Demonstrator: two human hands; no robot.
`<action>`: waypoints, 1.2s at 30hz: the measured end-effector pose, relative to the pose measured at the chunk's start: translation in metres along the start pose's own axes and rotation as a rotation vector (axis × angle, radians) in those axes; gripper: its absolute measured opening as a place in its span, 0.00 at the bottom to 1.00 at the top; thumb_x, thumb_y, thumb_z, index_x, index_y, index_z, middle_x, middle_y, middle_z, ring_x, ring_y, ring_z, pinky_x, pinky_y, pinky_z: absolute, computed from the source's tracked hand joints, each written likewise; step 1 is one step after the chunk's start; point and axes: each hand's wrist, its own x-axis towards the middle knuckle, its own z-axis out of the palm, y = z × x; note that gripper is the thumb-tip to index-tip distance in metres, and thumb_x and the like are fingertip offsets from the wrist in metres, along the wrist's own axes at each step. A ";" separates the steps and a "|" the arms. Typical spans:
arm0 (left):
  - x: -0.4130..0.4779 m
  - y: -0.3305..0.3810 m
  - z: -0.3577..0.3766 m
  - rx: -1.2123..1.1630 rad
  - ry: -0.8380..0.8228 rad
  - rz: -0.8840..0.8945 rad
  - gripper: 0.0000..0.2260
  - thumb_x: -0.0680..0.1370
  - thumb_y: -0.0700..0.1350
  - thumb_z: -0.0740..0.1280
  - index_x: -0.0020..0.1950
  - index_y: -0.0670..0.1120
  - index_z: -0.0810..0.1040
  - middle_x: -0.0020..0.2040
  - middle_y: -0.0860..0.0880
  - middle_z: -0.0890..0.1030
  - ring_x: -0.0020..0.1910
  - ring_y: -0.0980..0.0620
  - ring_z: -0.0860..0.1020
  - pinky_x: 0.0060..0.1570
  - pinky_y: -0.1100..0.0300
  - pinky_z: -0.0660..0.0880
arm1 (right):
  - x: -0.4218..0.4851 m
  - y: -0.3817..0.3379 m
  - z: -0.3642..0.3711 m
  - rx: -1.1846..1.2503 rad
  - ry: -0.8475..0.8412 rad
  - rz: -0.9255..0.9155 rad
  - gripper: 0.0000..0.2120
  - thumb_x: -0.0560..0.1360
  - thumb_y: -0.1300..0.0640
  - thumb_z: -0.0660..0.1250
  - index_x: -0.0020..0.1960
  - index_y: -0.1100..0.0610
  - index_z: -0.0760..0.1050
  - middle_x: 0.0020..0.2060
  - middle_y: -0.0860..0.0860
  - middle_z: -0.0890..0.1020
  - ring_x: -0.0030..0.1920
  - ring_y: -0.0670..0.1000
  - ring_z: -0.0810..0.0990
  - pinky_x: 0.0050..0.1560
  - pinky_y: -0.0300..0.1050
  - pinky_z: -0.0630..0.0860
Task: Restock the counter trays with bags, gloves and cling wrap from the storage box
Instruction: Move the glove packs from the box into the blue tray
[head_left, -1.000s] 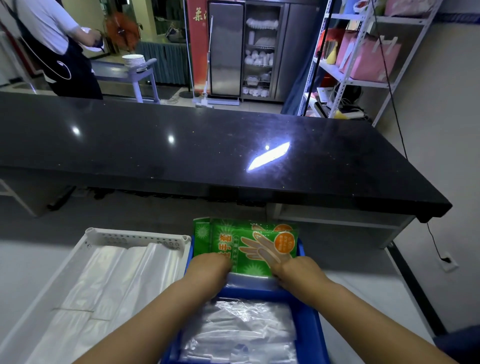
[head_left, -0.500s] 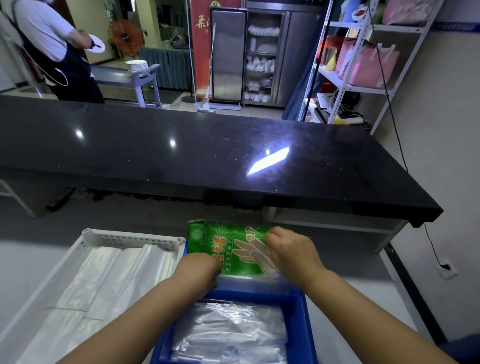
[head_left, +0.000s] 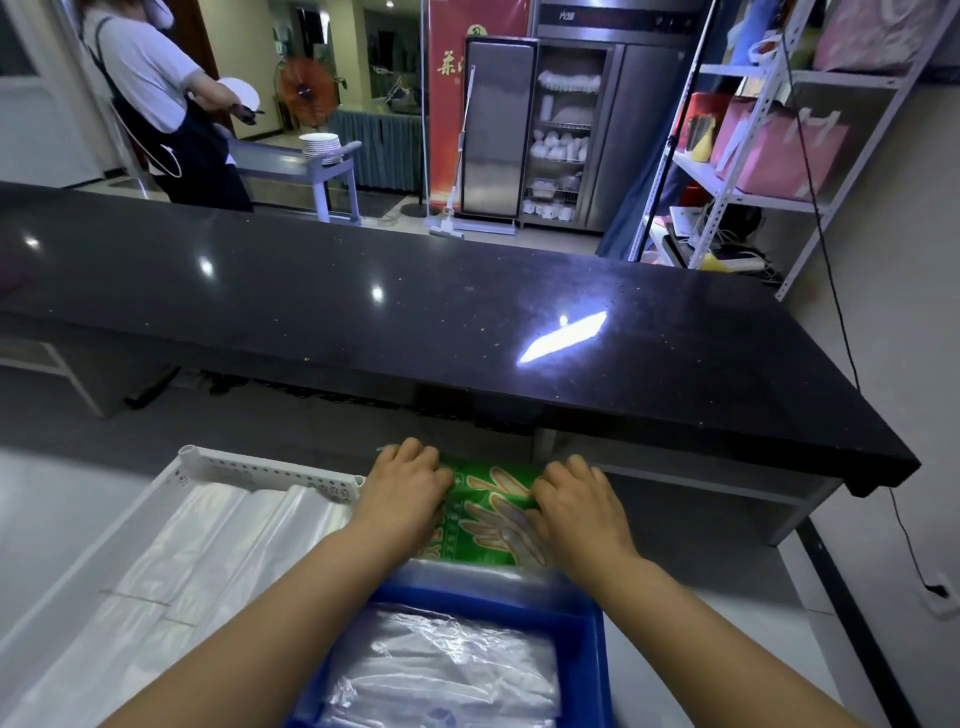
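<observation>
A green packet of disposable gloves lies flat just beyond the far end of the blue tray. My left hand presses on the packet's left part and my right hand on its right part, fingers curled over its far edge. Clear plastic bags fill the blue tray below my wrists. To the left, a white perforated tray holds folded translucent bags.
A long black stone counter overhangs the work surface just beyond the trays. Behind it a person in an apron holds a plate. A metal shelf rack with pink bags stands at the right.
Both hands have slid forward over the green glove packet, covering more of it. The packet now lies flatter and further from me. The camera has tilted up slightly.
</observation>
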 end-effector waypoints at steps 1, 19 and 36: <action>0.000 0.000 0.001 0.016 -0.007 0.022 0.12 0.74 0.47 0.63 0.57 0.49 0.76 0.54 0.48 0.75 0.57 0.45 0.68 0.55 0.52 0.65 | -0.001 0.001 0.001 -0.002 -0.008 -0.022 0.13 0.76 0.49 0.62 0.53 0.55 0.77 0.50 0.51 0.79 0.53 0.54 0.72 0.52 0.48 0.68; -0.023 0.017 -0.008 -0.049 0.207 -0.077 0.17 0.59 0.43 0.78 0.46 0.48 0.82 0.41 0.50 0.82 0.44 0.47 0.80 0.43 0.56 0.76 | -0.003 0.011 -0.006 0.048 -0.004 -0.080 0.11 0.69 0.50 0.72 0.50 0.52 0.79 0.45 0.49 0.83 0.46 0.52 0.78 0.48 0.47 0.73; -0.185 -0.018 -0.040 -0.205 0.140 -0.572 0.06 0.68 0.42 0.74 0.43 0.48 0.82 0.36 0.51 0.83 0.34 0.47 0.80 0.30 0.57 0.75 | -0.003 -0.106 -0.010 0.259 0.257 -0.493 0.06 0.63 0.65 0.73 0.37 0.57 0.79 0.30 0.53 0.80 0.30 0.55 0.76 0.28 0.44 0.70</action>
